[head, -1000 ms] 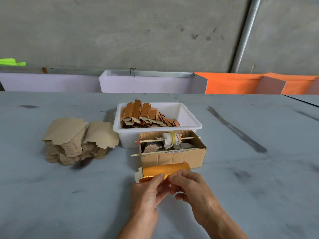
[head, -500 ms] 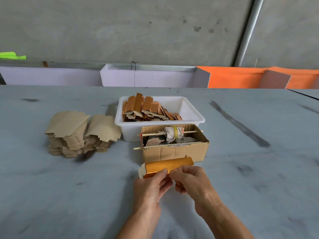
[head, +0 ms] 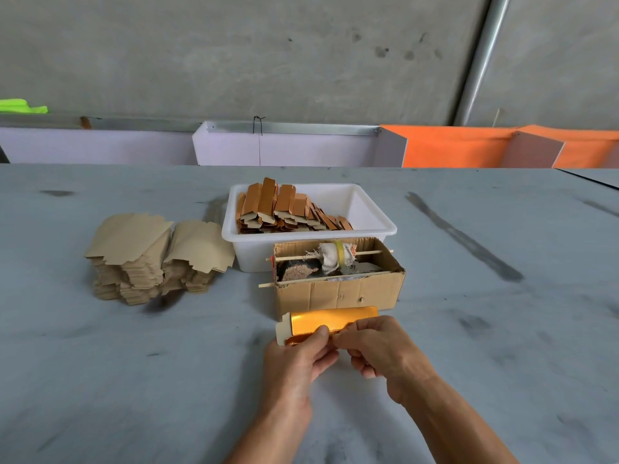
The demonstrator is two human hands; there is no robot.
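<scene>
A shiny gold foil carton [head: 330, 319] with a pale end flap lies on the grey table just in front of a brown cardboard box [head: 338, 291]. My left hand [head: 298, 360] pinches its near edge, thumb on the gold face. My right hand [head: 382, 349] pinches the same edge from the right, its fingers curled over the carton's right part and hiding it. Behind the cardboard box stands a white plastic tub [head: 375, 212] holding several folded gold cartons [head: 284, 209].
A heap of flat brown carton blanks [head: 150, 252] sits at the left. The cardboard box holds two wooden sticks, a cloth wad with yellow tape and dark scraps. White and orange panels [head: 469, 149] line the table's far edge below a concrete wall.
The carton stays between both hands at the same spot before the cardboard box. My left thumb now lies a little further onto the gold face; otherwise almost nothing moved.
</scene>
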